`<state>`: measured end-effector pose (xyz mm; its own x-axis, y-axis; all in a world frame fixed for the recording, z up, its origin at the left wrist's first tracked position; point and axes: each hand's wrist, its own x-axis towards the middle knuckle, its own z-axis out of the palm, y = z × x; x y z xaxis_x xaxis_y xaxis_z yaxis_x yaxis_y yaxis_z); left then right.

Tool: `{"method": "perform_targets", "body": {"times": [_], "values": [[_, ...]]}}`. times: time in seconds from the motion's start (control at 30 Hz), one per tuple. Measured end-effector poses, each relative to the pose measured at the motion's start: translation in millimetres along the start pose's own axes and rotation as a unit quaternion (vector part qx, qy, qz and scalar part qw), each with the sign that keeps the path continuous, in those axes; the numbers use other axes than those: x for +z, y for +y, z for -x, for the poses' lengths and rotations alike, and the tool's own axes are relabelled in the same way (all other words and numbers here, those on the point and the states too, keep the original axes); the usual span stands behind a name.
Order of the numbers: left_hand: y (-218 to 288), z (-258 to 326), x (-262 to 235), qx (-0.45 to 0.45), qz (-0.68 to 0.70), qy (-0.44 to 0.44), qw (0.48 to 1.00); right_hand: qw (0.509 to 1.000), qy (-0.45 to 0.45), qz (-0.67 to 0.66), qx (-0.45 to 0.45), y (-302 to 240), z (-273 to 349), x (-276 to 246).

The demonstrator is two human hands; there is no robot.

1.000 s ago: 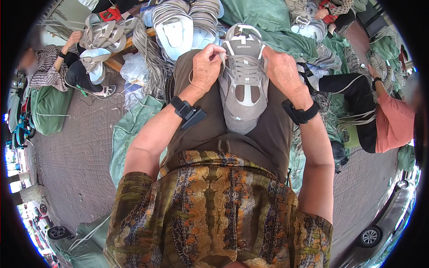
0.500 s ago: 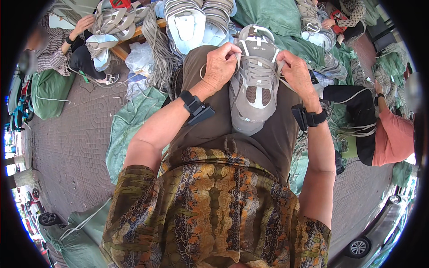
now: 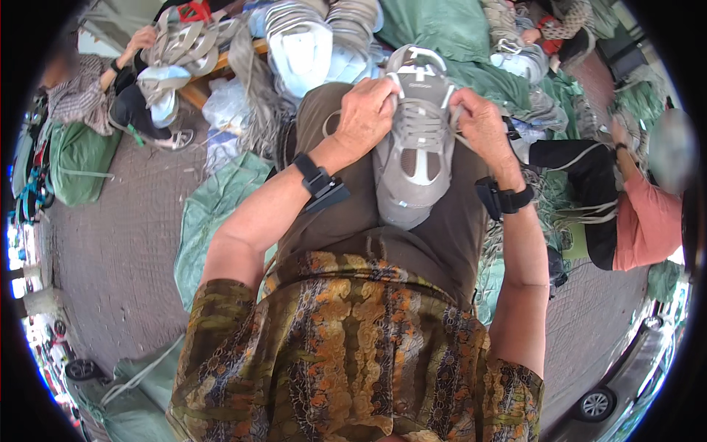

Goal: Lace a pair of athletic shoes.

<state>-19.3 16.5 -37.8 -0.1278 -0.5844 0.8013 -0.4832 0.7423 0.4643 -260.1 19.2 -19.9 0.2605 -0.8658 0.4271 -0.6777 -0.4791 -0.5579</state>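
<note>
A grey sneaker (image 3: pixel 412 173) rests between my thighs on brown trousers, its toe toward me and its opening away. Light grey laces (image 3: pixel 420 125) cross its tongue. At the upper left side of the shoe, my left hand (image 3: pixel 366 110) is closed in a pinch at the eyelets, and a loop of lace hangs beside it. On the opposite side, my right hand (image 3: pixel 479 121) pinches the other lace end, with a bit of lace trailing below the fingers. The fingertips of both hands partly hide what they grip.
Stacked shoe uppers with pale blue linings (image 3: pixel 298 55) stand just beyond my knees. Green sacks (image 3: pixel 434 33) lie behind and beside them. Co-workers sit at the left and the right, one in a pink top (image 3: pixel 648 221). A parked car (image 3: pixel 618 390) stands at lower right.
My left hand has moved slightly right, against the shoe's side. My right hand has shifted a little left and down. The shoe sits slightly lower in the picture.
</note>
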Motion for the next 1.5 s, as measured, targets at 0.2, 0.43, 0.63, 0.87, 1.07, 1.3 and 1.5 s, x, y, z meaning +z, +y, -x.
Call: {"method": "perform_targets", "body": {"times": [0.2, 0.43, 0.63, 0.87, 1.07, 1.3, 1.5], "values": [[2.1, -16.9, -15.2, 0.041, -0.045, -0.129, 0.990, 0.999, 0.025, -0.015, -0.018, -11.5, -4.2, 9.6], [-3.0, -34.9, -16.0, 0.019, -0.023, -0.237, 0.971, 0.994, -0.025, 0.074, -0.073, -19.8, -11.9, -9.9], [-7.4, -45.8, -17.1, -0.118, 0.017, -0.305, 0.945, 0.980, -0.087, 0.096, -0.154, -17.4, -28.9, -21.7], [-4.1, -77.6, -34.7, 0.171, -0.123, -0.385, 0.899, 0.909, -0.175, 0.270, -0.266, -25.8, -52.4, -42.9], [-0.4, -104.4, -28.4, 0.240, -0.126, -0.472, 0.839, 0.850, -0.203, 0.315, -0.370, -18.7, -68.5, -42.7], [-12.1, -126.1, -9.6, 0.248, -0.091, -0.592, 0.761, 0.831, -0.343, 0.300, -0.319, -16.1, -87.3, -37.8], [-20.5, -130.8, -4.4, 0.248, -0.068, -0.620, 0.742, 0.814, -0.316, 0.288, -0.393, -11.0, -84.5, -33.7]]}}
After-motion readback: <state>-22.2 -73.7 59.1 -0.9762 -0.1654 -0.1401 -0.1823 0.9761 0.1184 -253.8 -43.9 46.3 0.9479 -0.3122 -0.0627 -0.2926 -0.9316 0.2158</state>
